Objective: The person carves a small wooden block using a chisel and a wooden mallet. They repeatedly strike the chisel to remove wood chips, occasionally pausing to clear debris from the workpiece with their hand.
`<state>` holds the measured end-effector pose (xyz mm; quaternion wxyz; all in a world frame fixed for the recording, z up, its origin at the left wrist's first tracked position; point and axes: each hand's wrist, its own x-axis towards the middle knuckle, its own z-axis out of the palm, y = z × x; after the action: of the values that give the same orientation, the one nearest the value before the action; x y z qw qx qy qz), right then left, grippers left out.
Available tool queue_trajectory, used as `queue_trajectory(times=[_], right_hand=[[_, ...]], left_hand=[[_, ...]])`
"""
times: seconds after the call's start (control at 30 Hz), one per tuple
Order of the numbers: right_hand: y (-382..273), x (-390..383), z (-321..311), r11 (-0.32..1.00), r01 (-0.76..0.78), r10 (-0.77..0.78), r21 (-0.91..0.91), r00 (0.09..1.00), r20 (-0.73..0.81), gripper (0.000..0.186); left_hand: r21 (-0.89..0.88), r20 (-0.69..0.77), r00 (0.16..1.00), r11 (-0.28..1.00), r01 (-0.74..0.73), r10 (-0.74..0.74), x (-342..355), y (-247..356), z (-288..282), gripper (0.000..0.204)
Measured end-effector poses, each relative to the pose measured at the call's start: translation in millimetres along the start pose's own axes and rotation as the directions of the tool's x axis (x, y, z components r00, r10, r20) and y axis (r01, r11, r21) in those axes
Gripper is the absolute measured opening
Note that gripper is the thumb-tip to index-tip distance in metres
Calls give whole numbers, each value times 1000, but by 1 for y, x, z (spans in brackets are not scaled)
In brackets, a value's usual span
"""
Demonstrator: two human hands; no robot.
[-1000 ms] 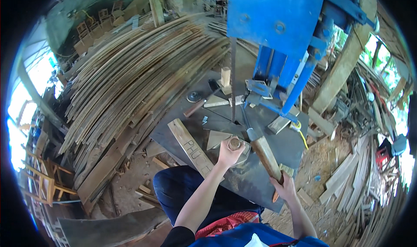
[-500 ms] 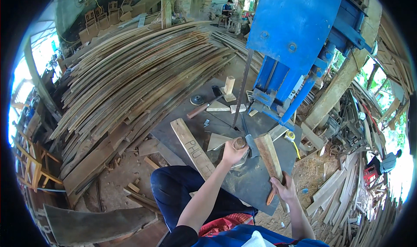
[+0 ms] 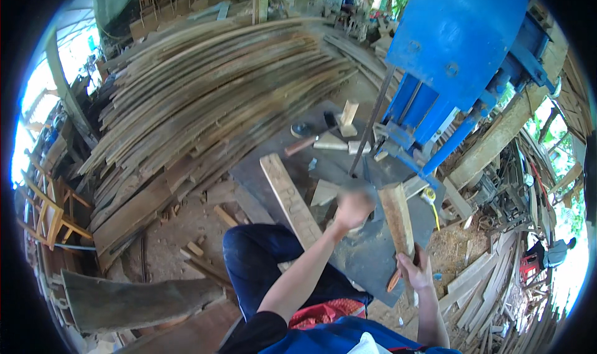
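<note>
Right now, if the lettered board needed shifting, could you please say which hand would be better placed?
Probably the left hand: it is nearer the board, though blur hides what its grip holds. The right hand is farther off, holding a piece of wood.

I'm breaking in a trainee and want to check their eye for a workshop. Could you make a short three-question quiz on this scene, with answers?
1. Multiple choice: What does the person's right hand grip?
a) a cup
b) a long piece of wood
c) a chair

2. True or false: In the picture, the yellow tape measure lies to the right of that piece of wood.

3. Fill in the blank: The large machine housing at the top of the picture is painted ____.

Key: 1. b; 2. true; 3. blue.
</note>
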<state>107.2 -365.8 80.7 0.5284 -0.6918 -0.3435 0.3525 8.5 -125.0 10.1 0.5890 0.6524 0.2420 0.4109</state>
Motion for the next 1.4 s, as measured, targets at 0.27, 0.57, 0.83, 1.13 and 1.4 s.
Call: queue_trajectory(times=[0.27, 0.57, 0.83, 1.13, 1.4], right_hand=[[15, -7, -1, 998, -60, 60, -15, 998, 2, 34], [29, -11, -4, 993, -58, 56, -98, 998, -26, 31], [22, -3, -3, 991, -25, 24, -135, 1000, -11, 38], [17, -11, 8, 979, 41, -65, -199, 991, -118, 32], [30, -14, 2, 968, 23, -61, -250, 988, -145, 38]], left_hand=[[26, 35, 999, 999, 28, -29, -3, -2, -3, 17], [-31, 42, 999, 999, 21, -20, 2, -11, 1, 19], [-55, 67, 998, 998, 16, -13, 2, 3, -2, 16], [-49, 19, 1000, 999, 15, -14, 4, -7, 3, 18], [-36, 10, 999, 999, -32, 32, 1, -5, 4, 16]])
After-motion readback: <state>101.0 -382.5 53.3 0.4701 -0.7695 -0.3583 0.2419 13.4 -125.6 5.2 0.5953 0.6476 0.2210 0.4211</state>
